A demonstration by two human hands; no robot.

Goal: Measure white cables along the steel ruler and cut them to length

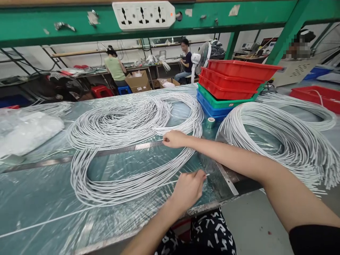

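Low at centre, the left hand [188,188] has its grip closed on a white wire [47,221] crossing from the lower-left edge, while the right hand [175,139], outstretched from the lower right, curls by a ruler [148,145] mid-frame, its hold unclear.

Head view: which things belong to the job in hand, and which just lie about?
Apparently in the job:
- cable, in the left hand
- ruler, at the right hand
- front coil

Apparently lying about:
- stacked trays
- tape roll
- fan
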